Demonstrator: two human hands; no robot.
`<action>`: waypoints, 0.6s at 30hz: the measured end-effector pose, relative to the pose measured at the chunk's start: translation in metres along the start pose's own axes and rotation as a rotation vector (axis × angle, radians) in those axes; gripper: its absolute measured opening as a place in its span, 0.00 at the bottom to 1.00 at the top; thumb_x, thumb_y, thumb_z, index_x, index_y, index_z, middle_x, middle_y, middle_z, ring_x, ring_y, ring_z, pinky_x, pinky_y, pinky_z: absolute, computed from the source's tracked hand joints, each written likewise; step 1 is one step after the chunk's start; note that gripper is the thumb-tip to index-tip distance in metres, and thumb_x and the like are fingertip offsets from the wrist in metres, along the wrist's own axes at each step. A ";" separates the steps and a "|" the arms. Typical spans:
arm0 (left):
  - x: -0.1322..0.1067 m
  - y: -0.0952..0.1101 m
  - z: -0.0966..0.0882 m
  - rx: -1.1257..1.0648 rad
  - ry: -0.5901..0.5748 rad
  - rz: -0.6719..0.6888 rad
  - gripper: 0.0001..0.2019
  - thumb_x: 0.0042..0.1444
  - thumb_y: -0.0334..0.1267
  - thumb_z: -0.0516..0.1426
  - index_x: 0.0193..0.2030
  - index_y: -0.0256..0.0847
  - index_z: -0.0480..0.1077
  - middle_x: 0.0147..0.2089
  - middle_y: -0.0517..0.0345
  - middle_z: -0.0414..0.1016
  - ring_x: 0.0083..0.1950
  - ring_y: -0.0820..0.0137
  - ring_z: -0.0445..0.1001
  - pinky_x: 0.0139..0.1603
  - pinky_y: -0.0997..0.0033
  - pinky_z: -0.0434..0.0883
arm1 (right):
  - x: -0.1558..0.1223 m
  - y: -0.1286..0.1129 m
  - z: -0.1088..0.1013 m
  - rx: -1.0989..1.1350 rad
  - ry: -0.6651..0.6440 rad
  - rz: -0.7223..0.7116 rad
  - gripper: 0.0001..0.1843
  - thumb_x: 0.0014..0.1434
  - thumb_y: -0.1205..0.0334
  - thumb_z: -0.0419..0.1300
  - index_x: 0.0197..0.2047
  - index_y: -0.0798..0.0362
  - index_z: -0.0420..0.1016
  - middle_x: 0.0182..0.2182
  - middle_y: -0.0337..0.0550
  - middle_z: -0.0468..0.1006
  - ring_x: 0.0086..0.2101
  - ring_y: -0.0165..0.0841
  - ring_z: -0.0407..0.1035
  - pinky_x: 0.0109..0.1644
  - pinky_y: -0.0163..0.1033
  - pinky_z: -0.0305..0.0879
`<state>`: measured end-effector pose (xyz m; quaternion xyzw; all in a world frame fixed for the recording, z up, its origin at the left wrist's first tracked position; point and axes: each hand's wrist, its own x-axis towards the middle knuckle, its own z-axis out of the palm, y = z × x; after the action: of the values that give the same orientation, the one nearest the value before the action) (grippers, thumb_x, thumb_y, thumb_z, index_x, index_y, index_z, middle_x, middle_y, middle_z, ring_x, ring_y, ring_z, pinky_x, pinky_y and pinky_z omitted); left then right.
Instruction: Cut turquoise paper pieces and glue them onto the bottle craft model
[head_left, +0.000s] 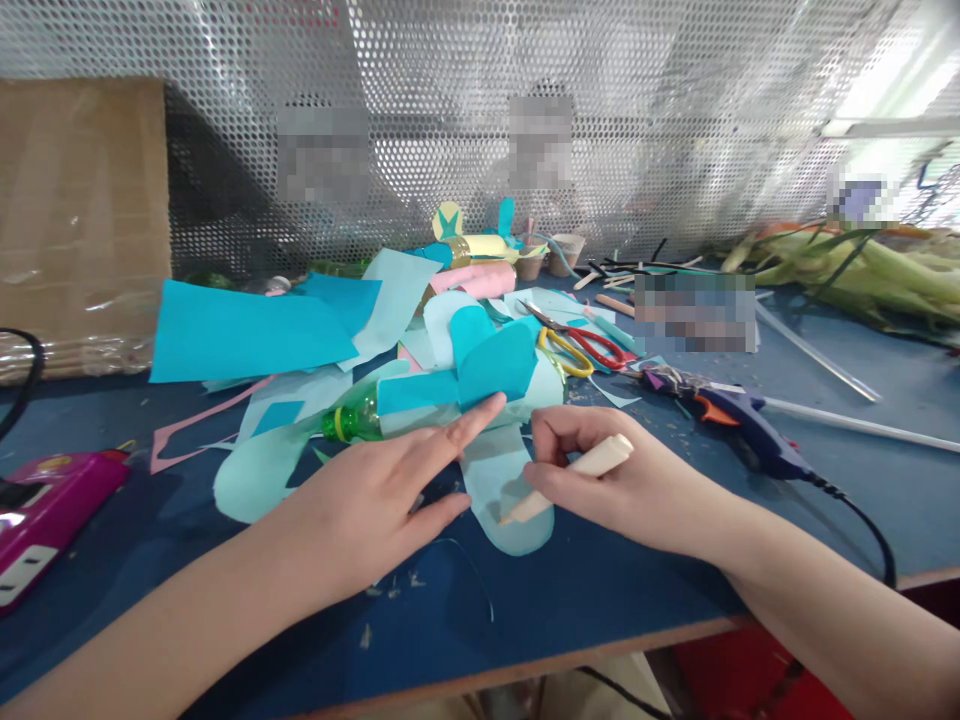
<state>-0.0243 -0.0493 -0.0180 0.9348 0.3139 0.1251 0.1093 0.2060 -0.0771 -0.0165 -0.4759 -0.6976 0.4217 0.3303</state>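
Observation:
My left hand lies open, its fingers stretched out, with the index fingertip pressing on blue paper wrapped round a green plastic bottle. A pale blue paper flap hangs from the bottle onto the table between my hands. My right hand is closed round a cream-coloured wooden stick, whose lower tip rests on that pale flap.
A heap of blue and pink paper scraps covers the middle of the blue table. Red and yellow scissors lie behind it. A blue glue gun with its cord lies to the right, a pink device at the left edge, and a perforated metal wall stands behind.

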 end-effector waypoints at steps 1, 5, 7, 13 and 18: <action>0.000 0.000 -0.001 0.003 -0.007 -0.005 0.33 0.66 0.41 0.50 0.72 0.58 0.36 0.51 0.58 0.75 0.46 0.67 0.76 0.42 0.72 0.71 | 0.000 0.000 0.000 0.019 0.022 -0.001 0.11 0.51 0.68 0.57 0.21 0.52 0.58 0.17 0.28 0.58 0.20 0.22 0.49 0.21 0.30 0.46; 0.000 0.001 -0.002 0.007 -0.010 -0.006 0.33 0.66 0.41 0.50 0.72 0.58 0.36 0.50 0.58 0.75 0.44 0.67 0.76 0.43 0.71 0.71 | 0.001 0.001 -0.001 0.064 0.083 -0.005 0.11 0.51 0.68 0.57 0.21 0.52 0.58 0.16 0.28 0.56 0.18 0.22 0.48 0.20 0.31 0.44; 0.000 0.001 -0.002 0.009 -0.005 0.001 0.33 0.66 0.40 0.50 0.72 0.58 0.36 0.51 0.59 0.75 0.43 0.68 0.76 0.42 0.71 0.71 | 0.001 0.001 -0.002 0.042 0.061 -0.007 0.11 0.50 0.69 0.57 0.21 0.52 0.58 0.16 0.28 0.57 0.19 0.22 0.49 0.20 0.30 0.45; 0.001 0.001 0.000 0.002 -0.010 -0.003 0.34 0.65 0.39 0.51 0.71 0.58 0.36 0.52 0.59 0.74 0.46 0.67 0.76 0.40 0.73 0.71 | -0.002 0.000 -0.001 0.023 0.001 0.013 0.12 0.52 0.69 0.57 0.22 0.52 0.56 0.17 0.28 0.56 0.20 0.22 0.49 0.21 0.30 0.46; 0.001 0.000 0.000 0.008 0.005 0.005 0.33 0.65 0.39 0.50 0.72 0.58 0.36 0.50 0.59 0.75 0.44 0.67 0.76 0.39 0.73 0.70 | -0.001 -0.001 0.000 0.028 -0.016 0.020 0.12 0.51 0.68 0.57 0.22 0.52 0.57 0.17 0.28 0.57 0.20 0.22 0.49 0.21 0.30 0.46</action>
<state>-0.0235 -0.0491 -0.0183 0.9357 0.3122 0.1263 0.1046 0.2066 -0.0785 -0.0159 -0.4748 -0.6894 0.4385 0.3272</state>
